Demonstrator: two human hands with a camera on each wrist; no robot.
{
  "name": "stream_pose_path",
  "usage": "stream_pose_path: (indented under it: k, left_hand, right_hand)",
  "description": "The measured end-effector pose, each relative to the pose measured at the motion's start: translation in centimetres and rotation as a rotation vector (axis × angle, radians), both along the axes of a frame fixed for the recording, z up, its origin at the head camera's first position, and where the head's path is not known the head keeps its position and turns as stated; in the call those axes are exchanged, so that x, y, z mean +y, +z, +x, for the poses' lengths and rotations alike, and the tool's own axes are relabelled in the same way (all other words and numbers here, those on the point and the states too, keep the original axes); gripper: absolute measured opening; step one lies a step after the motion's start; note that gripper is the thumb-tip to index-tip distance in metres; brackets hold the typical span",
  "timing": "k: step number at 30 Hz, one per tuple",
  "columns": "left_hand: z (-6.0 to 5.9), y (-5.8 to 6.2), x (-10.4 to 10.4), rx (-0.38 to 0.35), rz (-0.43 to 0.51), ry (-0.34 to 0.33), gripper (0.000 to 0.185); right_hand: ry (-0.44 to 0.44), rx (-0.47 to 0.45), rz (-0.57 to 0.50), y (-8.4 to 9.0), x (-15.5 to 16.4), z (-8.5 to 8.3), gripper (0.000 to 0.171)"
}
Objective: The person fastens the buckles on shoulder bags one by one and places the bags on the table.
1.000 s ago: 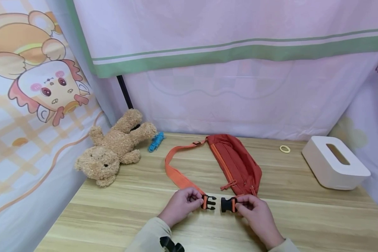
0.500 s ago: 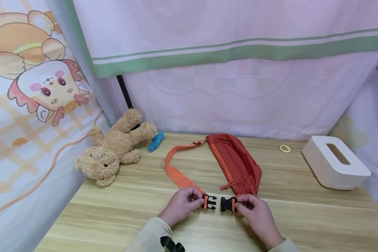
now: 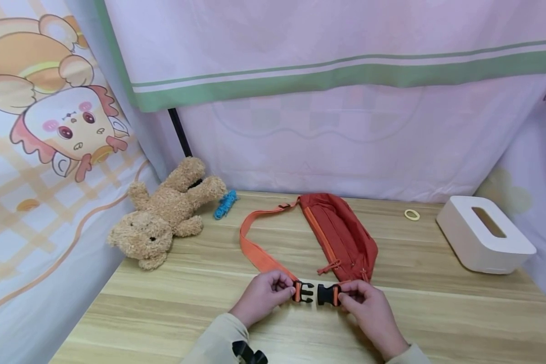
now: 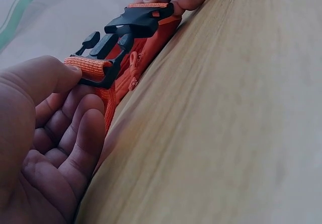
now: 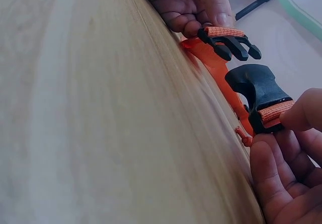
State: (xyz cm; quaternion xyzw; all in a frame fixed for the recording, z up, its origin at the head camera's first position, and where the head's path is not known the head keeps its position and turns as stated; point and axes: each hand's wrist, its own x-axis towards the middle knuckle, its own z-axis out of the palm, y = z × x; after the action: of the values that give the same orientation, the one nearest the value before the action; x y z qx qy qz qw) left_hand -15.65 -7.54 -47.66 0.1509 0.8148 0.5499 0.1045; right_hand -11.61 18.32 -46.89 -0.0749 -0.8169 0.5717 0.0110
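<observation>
A red waist bag [image 3: 338,235] lies on the wooden table, its orange strap [image 3: 255,247] curving out to the left. Between thumb and fingers, my left hand [image 3: 265,296] pinches the black pronged buckle half [image 3: 306,292] at its webbing. My right hand [image 3: 368,308] pinches the black socket buckle half [image 3: 326,294] the same way. Prongs and socket face each other across a small gap in the head view. The right wrist view shows the pronged half [image 5: 234,45] apart from the socket half [image 5: 259,90], both held above the table.
A tan teddy bear [image 3: 164,212] lies at the left, beside a bundle of blue cord [image 3: 226,204]. Toward the back right are a pale yellow ring [image 3: 411,215] and a white tissue box [image 3: 482,237]. Curtains [image 3: 300,146] hang behind the table.
The two buckle halves have come slightly closer together, the left one moving a little right and the right one a little left. Both hands keep their pinch.
</observation>
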Motion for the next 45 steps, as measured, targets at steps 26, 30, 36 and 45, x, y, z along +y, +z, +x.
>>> stream_pose_path:
  k: [26, 30, 36, 45]
  left_hand:
    - [0.03, 0.01, 0.29, 0.011, -0.014, -0.002, 0.006]
    - [0.02, 0.01, 0.34, 0.006, -0.005, -0.004, 0.006]
    - [-0.01, -0.1, 0.44, 0.003, -0.005, -0.002, 0.007]
    - [0.17, -0.08, 0.62, 0.003, 0.006, -0.006, 0.008]
  right_hand:
    - [0.004, 0.014, -0.02, 0.13, -0.52, 0.13, 0.011]
    - [0.009, 0.016, -0.026, 0.14, -0.57, 0.16, 0.011]
    - [0.008, 0.002, -0.025, 0.23, -0.67, 0.21, 0.011]
    - [0.005, -0.007, -0.007, 0.11, -0.68, 0.21, 0.011]
